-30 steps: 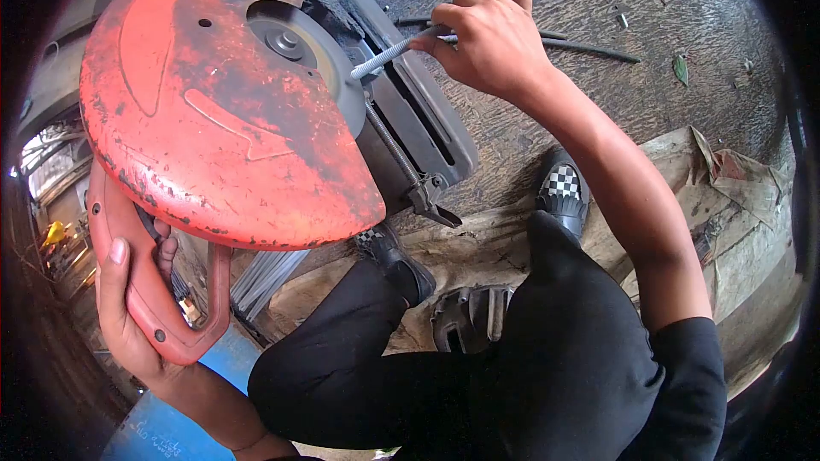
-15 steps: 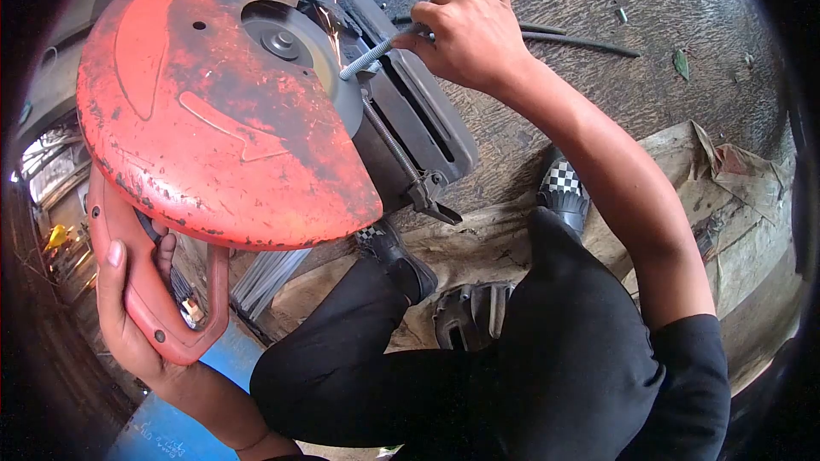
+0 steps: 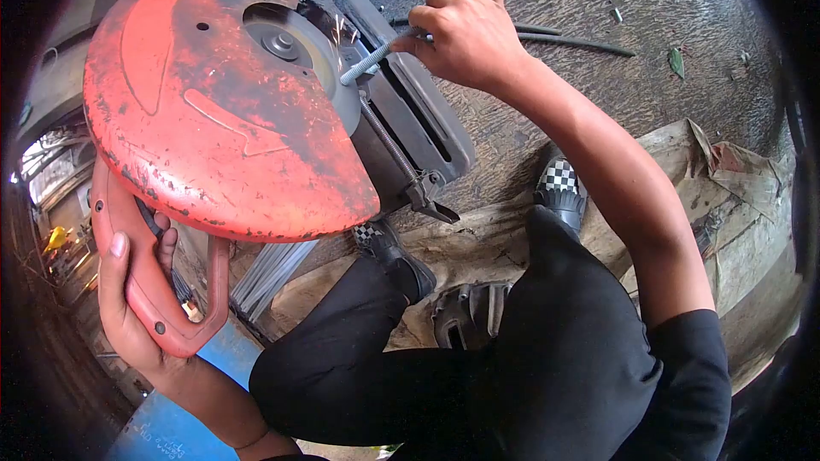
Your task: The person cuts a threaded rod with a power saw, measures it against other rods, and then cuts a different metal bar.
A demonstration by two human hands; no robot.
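A red cut-off saw with a worn, scuffed blade guard fills the upper left. My left hand wraps round its red handle, thumb on the near side, the other fingers mostly hidden behind. My right hand is closed round a long grey threaded rod, which runs on past the hand to the upper right. The rod's near end meets the cutting disc beside the guard's opening. A few small sparks fly up there. Below lies the dark saw base with its clamp screw.
Several dark rods lie on the ground beyond my right hand. A bundle of grey rods is under the saw handle. My shoes rest by a dirty cloth sheet. A blue panel is at lower left.
The saw's guard and handle have shifted very slightly up and right in view. The spark spray looks different. Both hands keep their grips.
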